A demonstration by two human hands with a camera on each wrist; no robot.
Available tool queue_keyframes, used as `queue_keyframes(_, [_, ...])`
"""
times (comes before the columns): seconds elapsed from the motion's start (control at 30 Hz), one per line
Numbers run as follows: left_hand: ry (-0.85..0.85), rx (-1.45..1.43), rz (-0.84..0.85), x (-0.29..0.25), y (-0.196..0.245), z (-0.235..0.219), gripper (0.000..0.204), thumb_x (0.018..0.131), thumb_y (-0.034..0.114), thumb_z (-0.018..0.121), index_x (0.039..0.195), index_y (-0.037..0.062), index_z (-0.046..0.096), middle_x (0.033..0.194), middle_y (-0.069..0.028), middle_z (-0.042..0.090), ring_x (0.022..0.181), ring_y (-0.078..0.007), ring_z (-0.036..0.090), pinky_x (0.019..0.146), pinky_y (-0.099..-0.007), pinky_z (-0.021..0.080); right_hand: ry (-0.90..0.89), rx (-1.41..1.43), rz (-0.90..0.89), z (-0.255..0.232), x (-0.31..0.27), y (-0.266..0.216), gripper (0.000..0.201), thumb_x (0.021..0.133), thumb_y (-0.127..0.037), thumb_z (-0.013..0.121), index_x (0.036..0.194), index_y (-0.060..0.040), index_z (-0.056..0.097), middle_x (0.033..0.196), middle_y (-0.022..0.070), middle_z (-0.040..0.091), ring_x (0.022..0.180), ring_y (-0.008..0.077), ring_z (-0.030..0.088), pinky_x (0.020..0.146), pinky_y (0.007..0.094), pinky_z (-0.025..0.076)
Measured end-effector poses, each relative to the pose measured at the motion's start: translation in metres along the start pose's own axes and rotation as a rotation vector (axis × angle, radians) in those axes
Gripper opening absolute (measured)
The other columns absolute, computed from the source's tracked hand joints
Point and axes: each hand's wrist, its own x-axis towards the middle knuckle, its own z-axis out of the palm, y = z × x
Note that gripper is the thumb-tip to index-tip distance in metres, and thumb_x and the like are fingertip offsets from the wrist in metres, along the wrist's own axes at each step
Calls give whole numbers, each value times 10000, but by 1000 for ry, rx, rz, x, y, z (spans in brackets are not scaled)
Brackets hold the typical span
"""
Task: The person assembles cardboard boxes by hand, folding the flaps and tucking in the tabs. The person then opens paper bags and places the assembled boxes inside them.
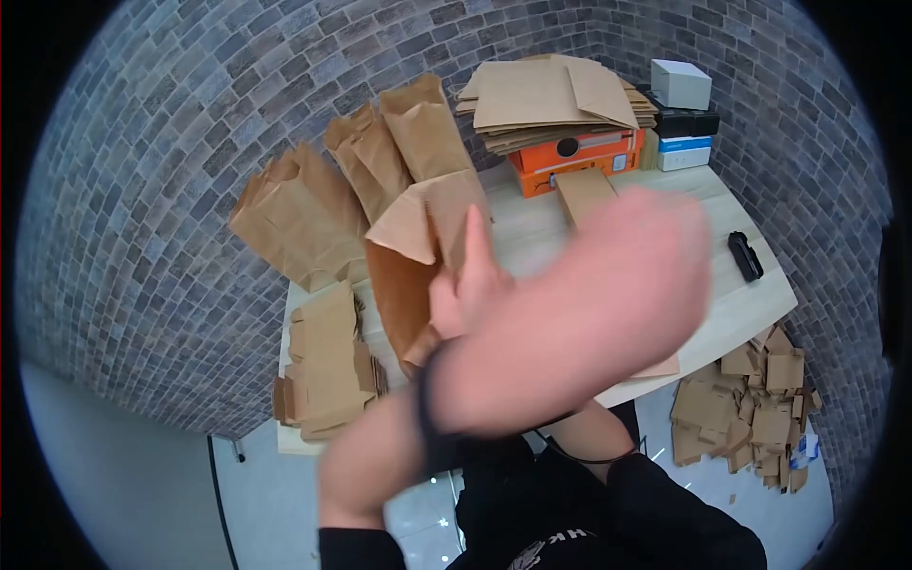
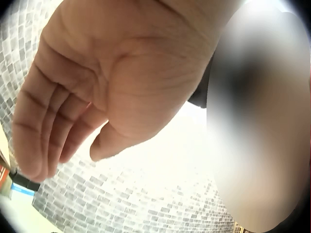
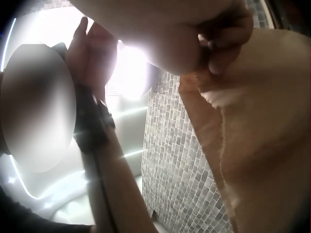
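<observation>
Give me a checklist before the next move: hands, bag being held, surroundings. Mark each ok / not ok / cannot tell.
1. Right hand on the bag: ok, it grips the held paper bag near its rim.
2. Left hand free: ok, nothing in it.
3. Held bag's mouth open: ok, the inside wall shows in the head view.
4. Held bag's bottom bare of contents: cannot tell, hidden.
5. Head view of the work unblocked: not ok, the blurred left hand covers part of the table.
6. Three other paper bags upright: ok, they stand beyond the held one.
</observation>
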Motion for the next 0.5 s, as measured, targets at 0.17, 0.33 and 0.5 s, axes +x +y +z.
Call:
queue_keyframes(0.17, [290, -387, -516, 129, -45, 155, 325, 842, 142, 637, 1093, -62, 616, 1134, -297, 607, 1081, -449, 586, 915, -488, 502, -72, -171, -75, 26, -25, -14, 822, 824, -67, 537, 1504, 73, 98, 618, 250, 598, 583, 458, 598, 587, 545, 464])
queue_keyframes(0.33, [669, -462, -1178, 127, -117, 191, 660, 859, 383, 680, 1313, 9, 382, 1266, -266, 476, 1223, -421, 445, 985, -541, 436, -110, -211, -31, 25, -61, -9, 883, 814, -77, 561, 1516, 63, 44, 579, 225, 591, 543, 445, 604, 539, 539, 481])
queue_keyframes(0.5, [608, -799, -1224, 135, -190, 207, 897, 780, 488, 741, 1315, -81, 300, 1318, -340, 489, 1268, -443, 479, 1041, -479, 429, -149, -237, -82, 28, -75, -1, 920, 823, -112, 576, 1537, 8, 8, 539, 197, 590, 506, 431, 600, 497, 531, 475])
